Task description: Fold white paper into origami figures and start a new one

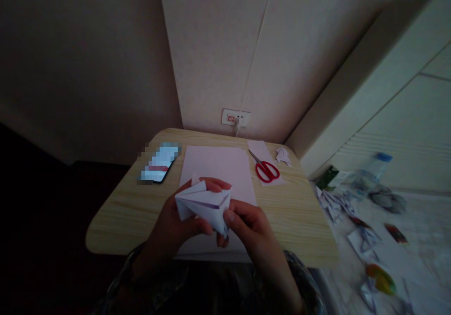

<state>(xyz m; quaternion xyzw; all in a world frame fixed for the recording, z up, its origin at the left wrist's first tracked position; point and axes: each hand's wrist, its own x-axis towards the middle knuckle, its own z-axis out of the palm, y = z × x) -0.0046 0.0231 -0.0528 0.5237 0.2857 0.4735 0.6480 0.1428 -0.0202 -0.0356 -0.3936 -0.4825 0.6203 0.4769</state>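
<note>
A folded white paper piece (202, 203) with several creased flaps is held up over the near part of the table. My left hand (176, 221) wraps round it from the left, thumb below and fingers behind. On its right end, my right hand (246, 221) pinches a lower corner between thumb and fingers. Beneath both hands lies a stack of white paper sheets (218, 157). Red-handled scissors (265, 168) rest on a narrow paper strip (259, 148) to the right of the stack. Beside them sits a small folded paper figure (283, 155).
A lit phone (160, 162) lies at the left of the wooden table (123, 221). Behind it, a wall socket (236, 117) has a plug in it. Right of the table, a lower surface holds a plastic bottle (369, 176), paper scraps (334, 204) and other small items.
</note>
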